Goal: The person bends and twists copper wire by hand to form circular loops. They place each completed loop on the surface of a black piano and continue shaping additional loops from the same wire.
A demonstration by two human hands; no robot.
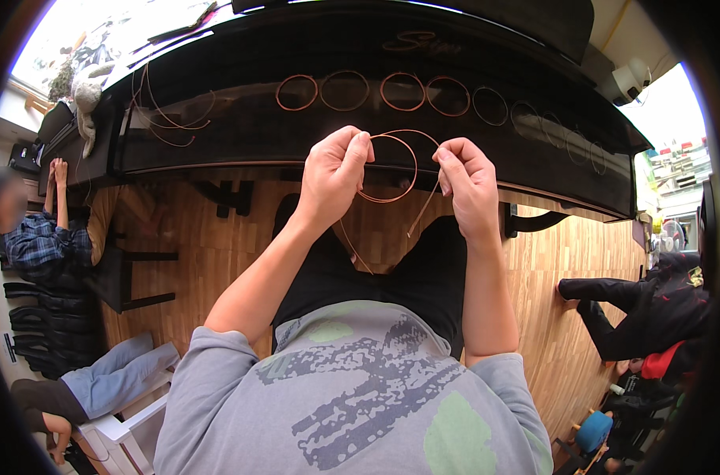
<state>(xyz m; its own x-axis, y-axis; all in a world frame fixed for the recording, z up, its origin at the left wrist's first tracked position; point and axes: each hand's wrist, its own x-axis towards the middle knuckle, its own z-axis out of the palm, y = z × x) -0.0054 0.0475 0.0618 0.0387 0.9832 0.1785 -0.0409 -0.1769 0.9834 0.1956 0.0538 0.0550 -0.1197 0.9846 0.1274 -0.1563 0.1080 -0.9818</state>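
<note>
Over the near edge of a glossy black piano (249, 142), I hold a copper-coloured wire (416, 168) with both hands. Part of it is bent into a round loop. My left hand (333, 176) is closed, pinching the loop's left side between thumb and fingers. A thin tail of wire hangs below that hand toward my lap. My right hand (469, 182) pinches the stretch that arches over from the loop, and a straight free end slants down from it. On the piano beyond lie several coiled wire rings (402, 109) in a row, some copper, some dark or grey.
Loose uncoiled wires (174, 125) lie on the piano's left part. A plush toy (87, 95) sits at its left end, near a person in a checked shirt (47, 249). Another seated person (114, 380) is lower left; dark-clothed legs (613, 305) stretch in from the right.
</note>
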